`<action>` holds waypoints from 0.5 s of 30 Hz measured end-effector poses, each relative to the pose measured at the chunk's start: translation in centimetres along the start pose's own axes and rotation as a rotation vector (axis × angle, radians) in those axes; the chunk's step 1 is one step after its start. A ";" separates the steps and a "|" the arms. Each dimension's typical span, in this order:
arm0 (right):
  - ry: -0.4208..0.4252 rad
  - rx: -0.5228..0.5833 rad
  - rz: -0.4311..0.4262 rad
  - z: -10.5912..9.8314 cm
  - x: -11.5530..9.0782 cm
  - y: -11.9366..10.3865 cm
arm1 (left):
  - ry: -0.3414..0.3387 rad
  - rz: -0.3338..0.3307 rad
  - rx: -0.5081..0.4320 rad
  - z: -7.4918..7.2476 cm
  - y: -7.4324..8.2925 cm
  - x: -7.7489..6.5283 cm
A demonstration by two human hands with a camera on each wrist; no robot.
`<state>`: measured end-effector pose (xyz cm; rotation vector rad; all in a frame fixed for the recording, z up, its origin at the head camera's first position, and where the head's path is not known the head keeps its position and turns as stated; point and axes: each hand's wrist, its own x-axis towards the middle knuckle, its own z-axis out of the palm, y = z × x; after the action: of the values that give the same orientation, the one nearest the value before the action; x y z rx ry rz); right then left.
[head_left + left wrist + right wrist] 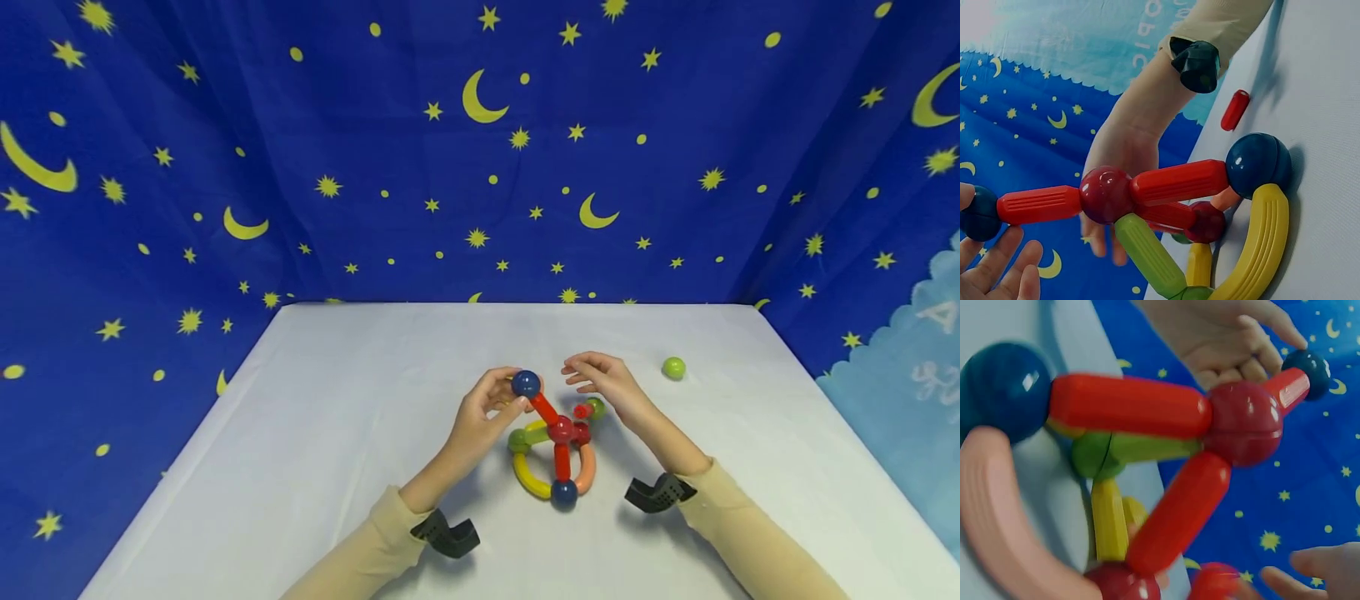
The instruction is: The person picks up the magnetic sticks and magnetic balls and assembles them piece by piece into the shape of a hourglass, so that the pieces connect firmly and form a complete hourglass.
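A ball-and-rod construction stands on the table. A dark red ball point(560, 429) joins red rods and a green rod point(1150, 255) at its centre. Curved yellow rod point(532, 477) and pinkish-orange rod point(587, 468) pieces form the base, with a lower blue ball point(564, 495) at the front. My left hand point(487, 408) pinches the upper blue ball point(527, 383) on top of a slanting red rod point(1040, 204). To the right, my right hand point(607, 379) hovers with extended fingers, holding nothing, above a small green ball point(596, 407) with a red rod end beside it.
A loose lime-green ball point(673, 367) lies on the white table point(360, 375), right of the right hand. One loose red rod point(1235, 110) rests near the right forearm. Dark blue star-and-moon cloth point(405, 150) hangs behind and at the sides.
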<state>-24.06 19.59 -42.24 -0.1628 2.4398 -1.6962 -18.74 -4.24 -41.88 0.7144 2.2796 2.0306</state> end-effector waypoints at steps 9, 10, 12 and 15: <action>-0.013 -0.333 -0.192 -2.4 -0.8 1.9 | 0.003 0.007 0.011 0.2 0.0 0.1; 0.007 -0.371 -0.213 -2.6 -0.7 2.2 | 0.002 0.003 0.010 0.2 0.0 0.0; 0.013 -0.421 -0.222 -2.8 -0.2 2.8 | 0.004 -0.002 0.012 0.2 0.0 0.0; -0.048 -0.458 -0.204 -3.0 0.6 3.7 | 0.003 -0.005 0.008 0.2 0.0 -0.1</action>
<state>-25.22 23.55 -44.77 -0.5161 2.8138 -1.1472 -18.61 -4.05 -41.93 0.7065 2.2905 2.0228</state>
